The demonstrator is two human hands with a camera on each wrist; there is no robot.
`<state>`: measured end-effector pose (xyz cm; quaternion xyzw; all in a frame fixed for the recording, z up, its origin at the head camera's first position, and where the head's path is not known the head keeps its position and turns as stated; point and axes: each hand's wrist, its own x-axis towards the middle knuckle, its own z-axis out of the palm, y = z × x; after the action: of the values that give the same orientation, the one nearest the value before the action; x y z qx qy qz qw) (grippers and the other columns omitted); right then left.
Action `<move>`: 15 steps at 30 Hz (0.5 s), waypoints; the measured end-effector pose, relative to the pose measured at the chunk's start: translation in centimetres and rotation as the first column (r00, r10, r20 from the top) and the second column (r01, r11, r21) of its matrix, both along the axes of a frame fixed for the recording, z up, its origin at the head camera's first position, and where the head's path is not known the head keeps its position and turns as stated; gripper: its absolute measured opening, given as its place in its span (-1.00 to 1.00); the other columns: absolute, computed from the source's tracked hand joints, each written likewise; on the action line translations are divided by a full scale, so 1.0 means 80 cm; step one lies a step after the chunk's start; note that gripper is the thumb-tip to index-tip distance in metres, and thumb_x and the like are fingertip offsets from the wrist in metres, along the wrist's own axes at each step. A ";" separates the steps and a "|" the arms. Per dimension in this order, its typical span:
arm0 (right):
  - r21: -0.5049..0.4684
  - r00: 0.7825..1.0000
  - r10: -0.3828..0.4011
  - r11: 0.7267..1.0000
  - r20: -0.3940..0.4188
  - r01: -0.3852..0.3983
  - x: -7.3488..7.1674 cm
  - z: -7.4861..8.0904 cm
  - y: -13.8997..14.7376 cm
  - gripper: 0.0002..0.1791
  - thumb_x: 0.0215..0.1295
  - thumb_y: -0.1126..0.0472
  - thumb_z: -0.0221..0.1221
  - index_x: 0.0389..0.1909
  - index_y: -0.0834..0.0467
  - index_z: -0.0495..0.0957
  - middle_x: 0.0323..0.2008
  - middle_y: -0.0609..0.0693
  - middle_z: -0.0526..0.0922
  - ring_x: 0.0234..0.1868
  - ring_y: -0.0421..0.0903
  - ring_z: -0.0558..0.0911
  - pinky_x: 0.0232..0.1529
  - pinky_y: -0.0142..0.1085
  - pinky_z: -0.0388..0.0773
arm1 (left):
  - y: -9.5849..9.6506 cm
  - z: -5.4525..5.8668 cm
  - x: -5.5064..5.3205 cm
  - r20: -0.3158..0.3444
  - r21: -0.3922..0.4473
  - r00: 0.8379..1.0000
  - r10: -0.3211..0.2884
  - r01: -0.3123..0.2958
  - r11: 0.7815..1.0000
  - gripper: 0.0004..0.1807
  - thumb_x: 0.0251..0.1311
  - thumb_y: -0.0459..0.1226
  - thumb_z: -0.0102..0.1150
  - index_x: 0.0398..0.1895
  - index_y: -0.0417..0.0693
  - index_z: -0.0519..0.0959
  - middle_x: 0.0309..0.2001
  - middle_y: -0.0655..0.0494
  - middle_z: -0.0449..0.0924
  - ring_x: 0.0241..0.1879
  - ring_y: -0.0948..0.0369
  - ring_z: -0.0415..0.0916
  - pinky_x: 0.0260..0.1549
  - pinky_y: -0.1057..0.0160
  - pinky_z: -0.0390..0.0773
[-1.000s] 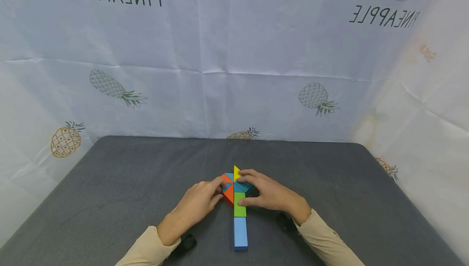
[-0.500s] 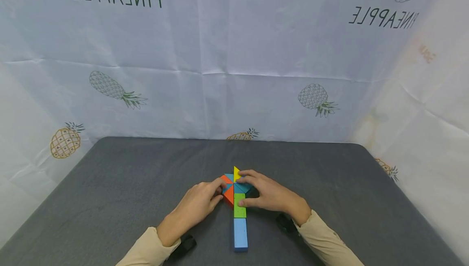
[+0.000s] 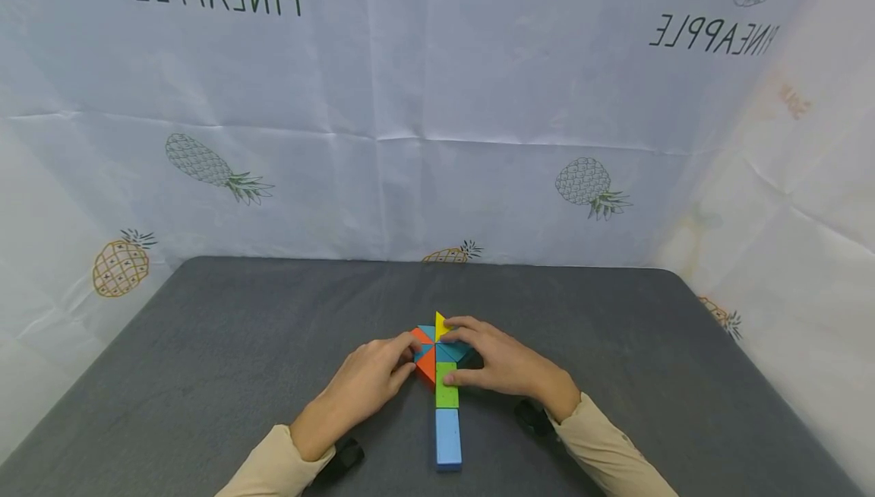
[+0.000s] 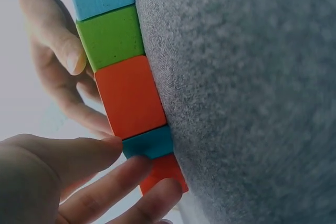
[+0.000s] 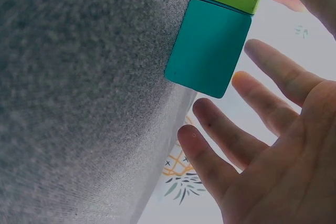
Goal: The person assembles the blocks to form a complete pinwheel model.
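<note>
Colored triangular blocks lie point to point in a pinwheel, with a yellow triangle block point(image 3: 440, 323) at the far side. Below it, a green rectangular block point(image 3: 447, 397) and a light blue block point(image 3: 448, 438) form a straight stem. My left hand point(image 3: 369, 371) touches the pinwheel's left side; its fingertips and thumb lie beside a teal block point(image 4: 149, 142) and an orange block point(image 4: 131, 98). Spread over the right side is my right hand point(image 3: 506, 360), index fingertip at the yellow triangle and thumb on the green block. Its other fingers extend beside a teal block point(image 5: 210, 48).
A dark grey cloth covers the table point(image 3: 273, 307). Behind it hangs a pale curtain point(image 3: 410, 87) printed with pineapples. Dark wrist-worn cameras sit under both wrists, close over the cloth.
Both hands keep their positions on the blocks. The whole head view has shifted down very slightly.
</note>
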<state>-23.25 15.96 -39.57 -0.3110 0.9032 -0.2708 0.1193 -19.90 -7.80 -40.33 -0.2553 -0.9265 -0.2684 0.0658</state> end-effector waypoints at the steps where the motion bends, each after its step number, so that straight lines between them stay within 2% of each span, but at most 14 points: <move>1: -0.001 1.000 -0.002 1.000 -0.002 0.002 0.000 0.000 0.000 -0.33 0.24 -0.27 0.25 0.30 -0.06 0.47 0.46 -0.08 0.27 0.45 0.06 0.31 0.35 0.09 0.35 | 0.000 0.001 0.000 0.002 0.000 1.000 0.004 -0.004 1.000 -0.83 0.21 -0.40 0.30 -0.15 -0.05 0.60 -0.33 0.14 0.71 -0.50 0.36 0.51 -0.54 0.41 0.44; 7: -0.005 0.999 -0.022 1.000 -0.023 0.022 -0.002 0.003 0.002 -0.31 0.22 -0.27 0.27 0.32 -0.04 0.47 0.48 -0.09 0.25 0.45 0.06 0.31 0.36 0.10 0.33 | -0.006 0.006 -0.003 0.013 0.003 0.999 0.040 -0.040 0.999 -0.81 0.23 -0.37 0.29 -0.11 -0.02 0.61 -0.28 0.16 0.72 -0.46 0.33 0.55 -0.51 0.41 0.46; 10: -0.003 0.998 -0.040 0.999 -0.057 0.040 -0.004 0.003 0.004 -0.28 0.22 -0.26 0.27 0.33 -0.01 0.45 0.48 -0.07 0.26 0.45 0.07 0.30 0.36 0.11 0.33 | -0.011 0.010 -0.005 0.009 0.017 0.997 0.081 -0.081 0.997 -0.79 0.23 -0.34 0.31 -0.08 -0.01 0.63 -0.26 0.19 0.72 -0.43 0.34 0.55 -0.49 0.40 0.47; 15: -0.015 0.990 -0.085 0.996 -0.114 0.084 -0.008 0.006 0.010 -0.28 0.22 -0.23 0.29 0.32 0.03 0.45 0.47 -0.04 0.27 0.45 0.09 0.31 0.35 0.13 0.34 | -0.020 0.015 -0.010 -0.025 0.044 0.990 0.141 -0.140 0.989 -0.77 0.21 -0.35 0.33 -0.07 -0.02 0.64 -0.19 0.16 0.72 -0.25 0.24 0.64 -0.32 0.25 0.59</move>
<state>-23.92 16.79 -39.07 -0.2882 0.9194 -0.2621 0.0543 -20.67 -9.41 -39.16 -0.1915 -0.9353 -0.2790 0.1030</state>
